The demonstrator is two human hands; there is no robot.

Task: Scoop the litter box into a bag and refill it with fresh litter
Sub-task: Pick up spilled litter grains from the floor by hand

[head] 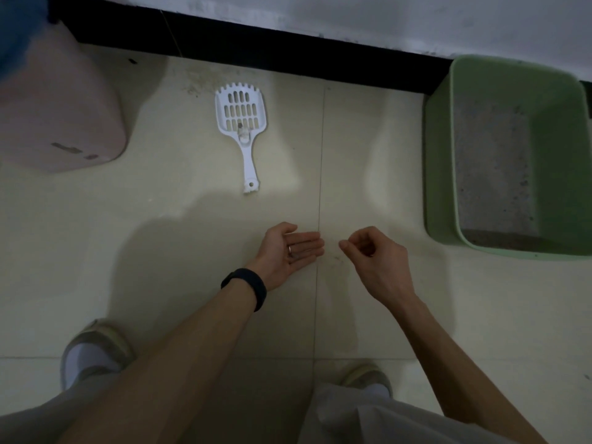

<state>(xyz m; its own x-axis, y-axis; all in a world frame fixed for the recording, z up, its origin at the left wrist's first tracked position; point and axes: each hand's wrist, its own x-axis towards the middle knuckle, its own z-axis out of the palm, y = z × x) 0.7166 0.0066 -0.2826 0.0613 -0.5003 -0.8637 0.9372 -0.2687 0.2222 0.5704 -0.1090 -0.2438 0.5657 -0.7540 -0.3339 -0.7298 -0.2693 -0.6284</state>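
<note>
A green litter box (439,174) with grey litter in it stands on the floor at the right, against the wall. A white slotted scoop (242,123) lies flat on the tiles in the middle, handle toward me, with a small clump on its blade. My left hand (288,248) is held palm up with straight fingers, and a few dark grains lie on the palm. My right hand (371,254) hovers just right of it, fingers curled with thumb and forefinger pinched together; whether a grain is between them cannot be seen.
A pink bin or bag (61,116) sits at the left, with something blue (19,30) above it in the corner. A black skirting board (256,46) runs along the wall. My two feet in slippers (96,350) stand on the tiles below.
</note>
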